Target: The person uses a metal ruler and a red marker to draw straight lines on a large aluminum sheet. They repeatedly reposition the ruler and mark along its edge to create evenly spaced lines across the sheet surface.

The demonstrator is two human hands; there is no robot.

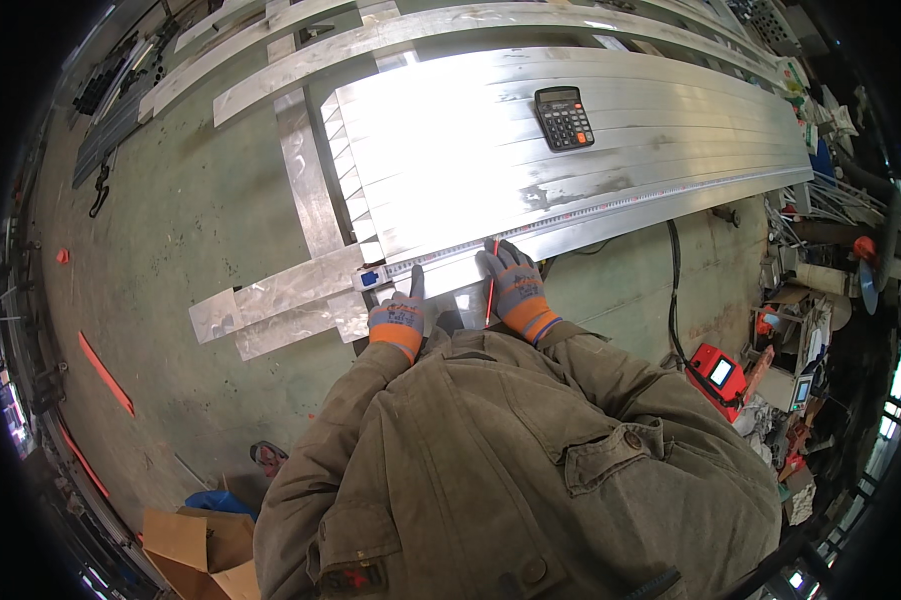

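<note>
A tape measure [372, 278] with a white and blue case sits at the left end of a shiny metal panel [451, 150]. Its long blade [611, 206] runs out to the right along the panel's near side. My left hand [399, 319], in a grey and orange glove, rests at the near edge just right of the case. Its index finger is stretched toward the blade, and I see nothing held there. In a matching glove, my right hand [518, 287] grips a thin red pencil [490, 300], upper end near the blade. Some fingers of both hands are hidden.
A black calculator [566, 118] lies on the panel. Metal planks [291, 307] jut out at left, and long beams [371, 48] span the far side. A red machine [716, 377] with a black cable stands at right. A cardboard box [186, 540] is at lower left.
</note>
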